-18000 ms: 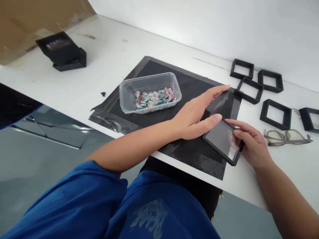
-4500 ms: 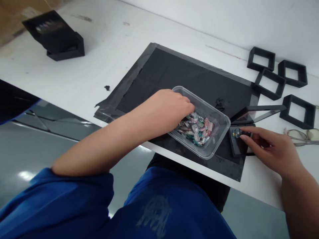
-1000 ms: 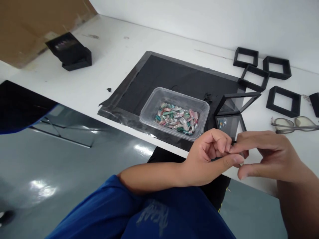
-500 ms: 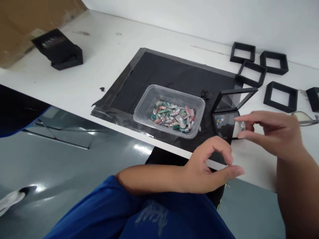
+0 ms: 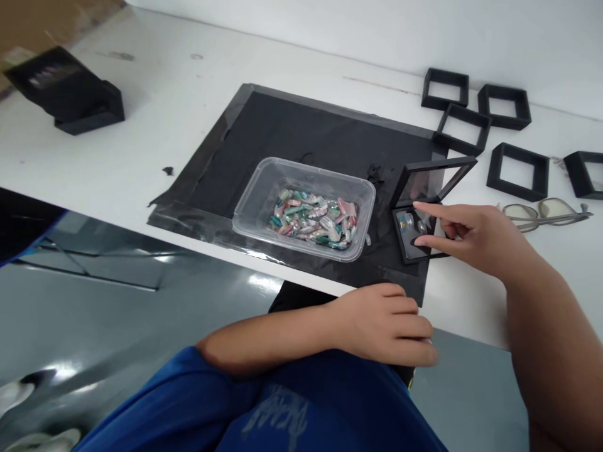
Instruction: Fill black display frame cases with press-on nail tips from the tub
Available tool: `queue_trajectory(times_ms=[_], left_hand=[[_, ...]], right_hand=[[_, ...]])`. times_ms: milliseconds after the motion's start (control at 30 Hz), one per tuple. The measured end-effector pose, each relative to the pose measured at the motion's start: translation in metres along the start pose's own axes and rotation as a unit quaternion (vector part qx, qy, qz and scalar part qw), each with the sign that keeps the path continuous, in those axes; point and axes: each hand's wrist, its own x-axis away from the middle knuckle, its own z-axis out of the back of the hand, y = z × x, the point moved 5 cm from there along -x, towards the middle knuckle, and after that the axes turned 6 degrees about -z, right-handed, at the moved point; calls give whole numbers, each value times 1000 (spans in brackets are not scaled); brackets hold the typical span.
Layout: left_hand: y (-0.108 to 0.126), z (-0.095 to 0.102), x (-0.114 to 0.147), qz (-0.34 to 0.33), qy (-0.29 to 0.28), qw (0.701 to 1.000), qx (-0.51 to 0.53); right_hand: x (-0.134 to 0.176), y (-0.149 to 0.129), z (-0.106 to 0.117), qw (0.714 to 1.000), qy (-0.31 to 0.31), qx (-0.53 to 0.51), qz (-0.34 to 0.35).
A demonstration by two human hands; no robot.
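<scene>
– At the right end of the dark mat (image 5: 306, 119), what to log?

– One black hinged case (image 5: 413, 253), lying partly over the mat, partly over the white counter (image 5: 155, 132), with the clear-windowed lid (image 5: 424, 166) tilted up from the far edge. Inside the base, small glossy pieces (image 5: 408, 221); count uncertain.

– Nearer to which of the hands?

– To the right hand (image 5: 480, 238). Directly left of the palm, just under thumb and forefinger. Contact with the pieces: not readable from above.

– Long axis?

– For the case, none marked: nearly square, with the hinge edge roughly left to right. For the pieces, too small to read.

– Pose on that side?

– Reaching leftward, back of the hand up, forearm slanting off to lower right. Thumb and forefinger parted, tips facing across a gap, one clear piece (image 5: 421, 226) visible between; remaining fingers folded under.

– And for the left hand (image 5: 384, 323)?

– At the counter's front edge, close to the body, apart from the case. Knuckles up, fingers curled in. Palm hidden, so impossible to tell whether gripping anything.

– Round about?

– Left of the case, a clear tub (image 5: 257, 194) of multicoloured pieces (image 5: 311, 216); to the right, black square frames (image 5: 516, 190) and glasses (image 5: 553, 208).
</scene>
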Motion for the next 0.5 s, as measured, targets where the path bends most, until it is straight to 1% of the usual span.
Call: queue_trajectory(times_ms=[100, 200, 300, 400, 467, 500], left_hand=[[3, -4, 1, -9, -20, 1000, -4], [4, -4, 3, -14, -21, 1000, 4], [3, -4, 6, -17, -4, 1000, 7], [4, -2, 7, -19, 17, 999, 20], [10, 6, 6, -29, 30, 998, 39], [15, 16, 5, -35, 57, 996, 51]], right_hand=[[-1, 2, 2, 1000, 21, -15, -5], [-5, 5, 1, 998, 35, -60, -14], [-9, 7, -1, 994, 37, -101, -16], [-11, 6, -2, 993, 49, -102, -12], [-11, 3, 1, 993, 76, -91, -5], [-11, 1, 4, 992, 95, -85, 2]])
